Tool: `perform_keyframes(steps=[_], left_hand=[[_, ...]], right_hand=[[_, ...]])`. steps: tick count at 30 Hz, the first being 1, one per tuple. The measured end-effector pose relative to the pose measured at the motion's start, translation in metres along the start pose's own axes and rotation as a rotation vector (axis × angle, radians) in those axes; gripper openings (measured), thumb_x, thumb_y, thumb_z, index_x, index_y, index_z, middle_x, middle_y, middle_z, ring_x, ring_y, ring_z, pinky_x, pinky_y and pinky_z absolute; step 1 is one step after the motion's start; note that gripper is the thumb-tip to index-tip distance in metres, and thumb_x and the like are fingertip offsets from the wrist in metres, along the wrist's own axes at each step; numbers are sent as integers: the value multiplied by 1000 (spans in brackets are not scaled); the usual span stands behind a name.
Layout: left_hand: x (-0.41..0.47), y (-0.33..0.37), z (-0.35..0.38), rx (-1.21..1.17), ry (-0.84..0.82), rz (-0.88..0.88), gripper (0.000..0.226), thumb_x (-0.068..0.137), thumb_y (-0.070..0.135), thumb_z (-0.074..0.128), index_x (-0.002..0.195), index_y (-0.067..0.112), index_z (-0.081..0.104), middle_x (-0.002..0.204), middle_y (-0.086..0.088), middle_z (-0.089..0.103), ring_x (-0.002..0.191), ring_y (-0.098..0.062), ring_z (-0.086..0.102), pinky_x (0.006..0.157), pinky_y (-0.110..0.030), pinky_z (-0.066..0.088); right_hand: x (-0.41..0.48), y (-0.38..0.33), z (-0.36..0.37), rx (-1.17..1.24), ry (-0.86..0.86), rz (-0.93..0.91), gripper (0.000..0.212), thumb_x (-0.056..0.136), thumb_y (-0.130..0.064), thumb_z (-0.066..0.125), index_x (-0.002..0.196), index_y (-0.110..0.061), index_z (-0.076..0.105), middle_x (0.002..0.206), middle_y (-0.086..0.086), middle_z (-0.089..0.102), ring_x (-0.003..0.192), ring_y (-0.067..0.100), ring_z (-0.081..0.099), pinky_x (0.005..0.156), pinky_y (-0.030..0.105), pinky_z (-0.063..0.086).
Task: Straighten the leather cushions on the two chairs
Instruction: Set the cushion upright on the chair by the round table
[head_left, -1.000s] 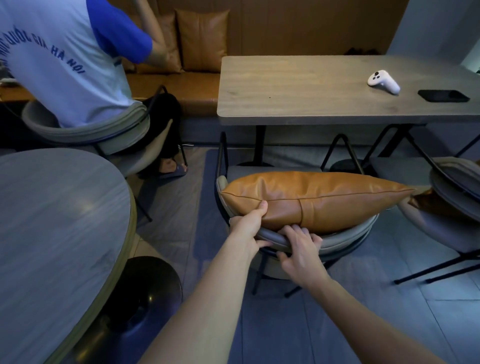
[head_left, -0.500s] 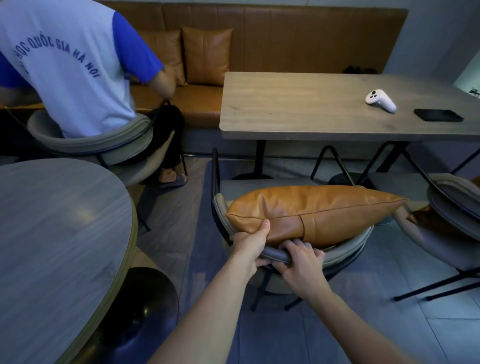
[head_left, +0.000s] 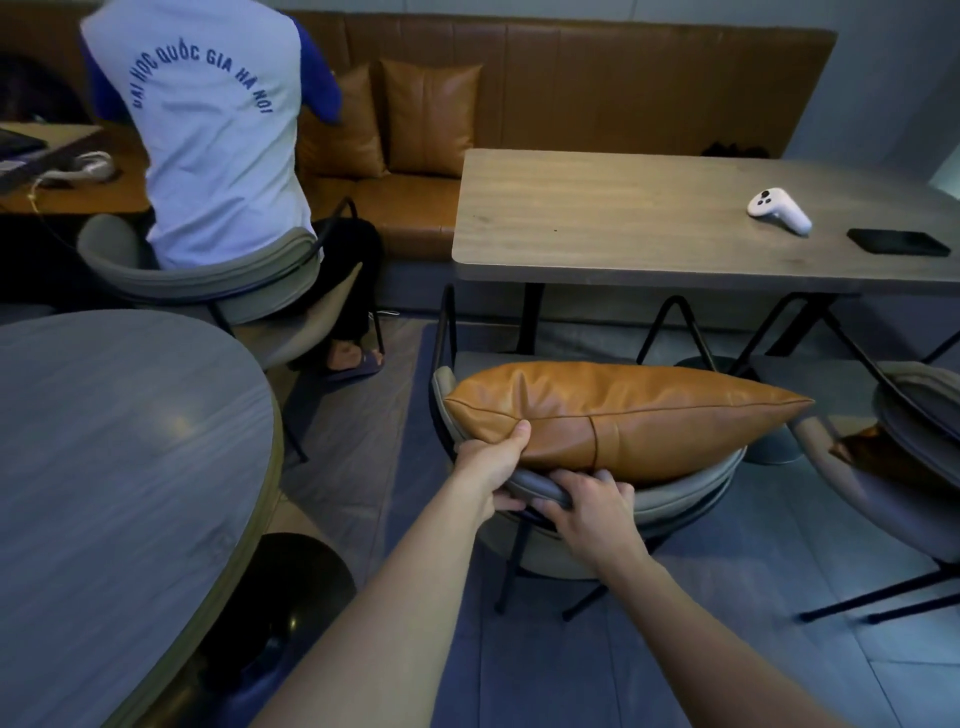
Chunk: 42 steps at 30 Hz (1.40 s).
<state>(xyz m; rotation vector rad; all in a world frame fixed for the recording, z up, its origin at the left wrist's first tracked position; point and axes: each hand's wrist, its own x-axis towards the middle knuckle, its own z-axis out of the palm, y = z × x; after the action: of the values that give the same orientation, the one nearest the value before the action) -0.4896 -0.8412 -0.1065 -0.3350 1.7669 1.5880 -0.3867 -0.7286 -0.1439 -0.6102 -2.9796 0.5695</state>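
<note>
A tan leather cushion (head_left: 639, 415) stands on edge in the grey chair (head_left: 685, 493) right in front of me, leaning against its curved backrest. My left hand (head_left: 491, 467) grips the cushion's lower left corner, thumb on top of the leather. My right hand (head_left: 587, 504) is wrapped over the top of the chair's backrest, fingers curled under the cushion's bottom edge. A second grey chair (head_left: 914, 415) stands at the right edge; a second tan cushion (head_left: 867, 449) lies low on its seat, mostly hidden.
A rectangular wooden table (head_left: 623, 223) beyond the chair carries a white controller (head_left: 779, 209) and a black phone (head_left: 898, 241). A round table (head_left: 104, 467) fills the left. A person in a white and blue shirt (head_left: 208, 140) sits at left, near a leather bench (head_left: 571, 83).
The view has tilted upward, showing more of the bench and the seated person. Both hands keep the same hold on the cushion and backrest, and the cushion sits slightly more upright.
</note>
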Motion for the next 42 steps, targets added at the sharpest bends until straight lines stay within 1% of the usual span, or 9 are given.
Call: perform_keyframes(steps=[5, 8, 11, 14, 20, 26, 31, 39, 42], left_hand=[[2, 2, -3, 3, -15, -5, 89, 85, 53, 76, 148, 8, 33, 139, -18, 54, 111, -38, 66, 59, -44, 63], [4, 0, -2, 6, -8, 0, 92, 85, 55, 76, 150, 8, 30, 139, -18, 54, 111, -37, 66, 58, -43, 63], [4, -1, 2, -5, -5, -5, 94, 83, 56, 76, 150, 8, 30, 137, -17, 56, 110, -37, 67, 65, -47, 65], [2, -3, 7, -14, -4, -8, 94, 83, 55, 77, 149, 8, 31, 136, -16, 57, 109, -37, 68, 66, -48, 65], [6, -2, 16, -50, -25, -30, 76, 88, 47, 76, 139, 7, 36, 134, -16, 55, 109, -36, 67, 77, -53, 64], [11, 1, 6, -89, -18, -27, 85, 84, 51, 78, 143, 6, 36, 136, -15, 53, 108, -34, 66, 73, -51, 65], [4, -1, 8, -101, -9, -11, 83, 83, 52, 78, 140, 7, 38, 133, -14, 54, 104, -33, 68, 74, -51, 65], [-12, -10, 9, -88, 1, -59, 84, 85, 50, 77, 143, 7, 34, 132, -14, 51, 101, -32, 67, 72, -50, 65], [-15, -5, 13, -102, -23, -61, 82, 86, 49, 77, 144, 7, 36, 134, -13, 51, 108, -34, 66, 68, -47, 65]], right_hand=[[4, -1, 0, -17, -34, -13, 33, 98, -52, 55, 120, -30, 66, 115, -3, 72, 116, 28, 53, 91, 42, 33], [3, 2, 0, -6, -23, -25, 32, 98, -52, 55, 118, -30, 67, 112, -3, 72, 114, 28, 54, 90, 43, 34], [-1, 2, 1, 13, 31, -36, 29, 97, -50, 58, 114, -29, 70, 103, -2, 73, 109, 30, 55, 84, 42, 32], [-6, 7, -1, 33, 63, -32, 26, 96, -47, 62, 111, -29, 72, 95, -1, 74, 103, 30, 57, 77, 40, 26], [-5, 14, -3, 59, 70, -11, 21, 94, -46, 66, 106, -31, 74, 85, -7, 69, 100, 28, 56, 76, 39, 24], [5, 6, -1, 39, 16, -35, 23, 96, -49, 61, 109, -33, 70, 93, -14, 65, 110, 24, 55, 85, 40, 27], [2, 7, -4, -15, 18, -22, 27, 97, -54, 56, 112, -35, 68, 106, -7, 74, 110, 24, 61, 86, 42, 35], [-16, 8, -2, 43, 1, 5, 18, 94, -48, 62, 102, -35, 72, 93, -5, 72, 105, 23, 58, 80, 39, 30], [-13, 12, -6, 58, 7, 9, 17, 94, -49, 63, 98, -35, 71, 86, -7, 67, 104, 19, 57, 77, 38, 24]])
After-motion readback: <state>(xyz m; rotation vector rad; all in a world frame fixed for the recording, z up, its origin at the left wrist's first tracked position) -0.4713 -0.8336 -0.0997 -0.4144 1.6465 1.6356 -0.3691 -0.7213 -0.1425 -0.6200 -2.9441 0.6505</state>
